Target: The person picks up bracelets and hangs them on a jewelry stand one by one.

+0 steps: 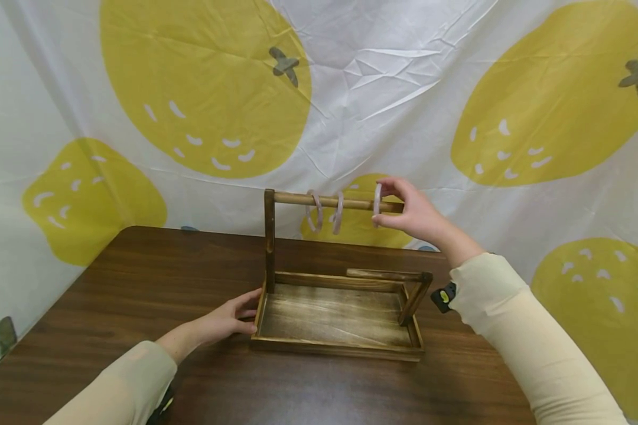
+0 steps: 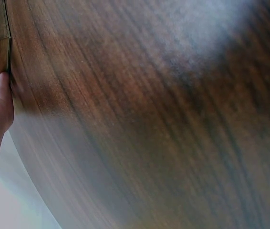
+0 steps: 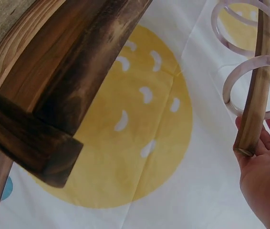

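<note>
A wooden bangle stand has a tray base [image 1: 335,348] on the table, a tall left post [image 1: 269,239] and an upper bar [image 1: 358,204] with a free right end. Two pale lilac bangles, a left one [image 1: 319,212] and a middle one [image 1: 338,213], hang on that bar. My right hand [image 1: 420,215] pinches a third bangle [image 1: 377,200] between thumb and fingers; it encircles the bar near its free end, visible in the right wrist view too. Against the tray's left side rests my left hand [image 1: 218,321], fingers fairly straight, thumb toward the front corner.
A shorter lower bar [image 1: 385,274] on a post at the tray's right side carries no bangles. The brown wooden table [image 1: 191,265] extends around the stand. Behind it hangs a white cloth [image 1: 340,130] printed with yellow lemons.
</note>
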Demonstrator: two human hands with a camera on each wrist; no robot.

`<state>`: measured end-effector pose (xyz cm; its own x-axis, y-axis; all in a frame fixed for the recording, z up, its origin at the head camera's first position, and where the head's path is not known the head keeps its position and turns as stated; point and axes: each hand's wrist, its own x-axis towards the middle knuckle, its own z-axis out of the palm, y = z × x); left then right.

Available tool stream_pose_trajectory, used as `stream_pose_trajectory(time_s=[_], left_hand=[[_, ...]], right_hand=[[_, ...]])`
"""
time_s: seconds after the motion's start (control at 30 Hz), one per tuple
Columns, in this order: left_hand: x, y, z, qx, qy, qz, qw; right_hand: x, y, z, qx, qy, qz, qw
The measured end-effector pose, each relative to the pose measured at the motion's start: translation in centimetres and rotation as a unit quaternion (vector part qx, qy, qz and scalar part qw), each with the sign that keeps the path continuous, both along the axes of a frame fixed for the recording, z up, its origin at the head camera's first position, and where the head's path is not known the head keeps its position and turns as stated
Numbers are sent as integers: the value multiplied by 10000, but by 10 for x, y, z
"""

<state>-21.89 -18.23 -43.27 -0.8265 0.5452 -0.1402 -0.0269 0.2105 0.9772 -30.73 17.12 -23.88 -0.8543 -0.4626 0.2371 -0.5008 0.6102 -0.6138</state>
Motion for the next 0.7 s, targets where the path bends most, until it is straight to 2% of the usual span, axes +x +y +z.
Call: stream_pose_trajectory(time_s=[0.7], left_hand=[[0,0,0,3,1,20,10000]], right_hand=[[-4,-19,2,861,655,144,9940]])
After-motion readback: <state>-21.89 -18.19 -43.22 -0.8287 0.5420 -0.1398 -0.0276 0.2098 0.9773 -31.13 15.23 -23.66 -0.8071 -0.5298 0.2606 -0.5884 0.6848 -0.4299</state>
